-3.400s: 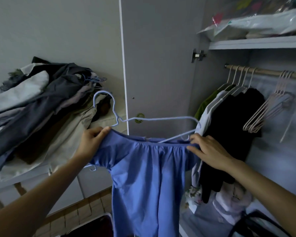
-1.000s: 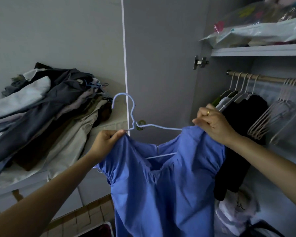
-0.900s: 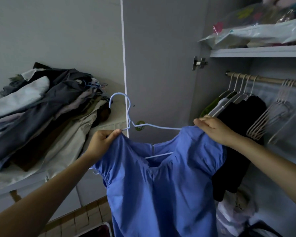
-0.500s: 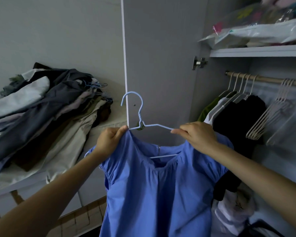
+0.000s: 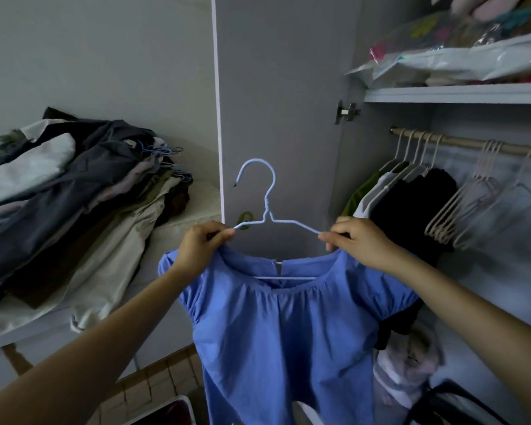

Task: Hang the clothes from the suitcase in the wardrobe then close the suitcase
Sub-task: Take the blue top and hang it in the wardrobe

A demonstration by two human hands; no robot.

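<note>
Left hand (image 5: 196, 250): fingers pinch the left arm of the blue hanger (image 5: 269, 207), over the blouse shoulder.
Right hand (image 5: 360, 243): fingers pinch the hanger's right arm.
Blue blouse (image 5: 285, 332): draped on the hanger, hanging between both hands, in front of the wardrobe door (image 5: 276, 102).
Hanger axis: level, left to right; hook upright, opening left.
Rod (image 5: 469, 145): up, right and farther off; right hand nearer.
Next, likely: carry right, hook over the rod between the hung clothes (image 5: 408, 207) and empty hangers (image 5: 469, 207).
</note>
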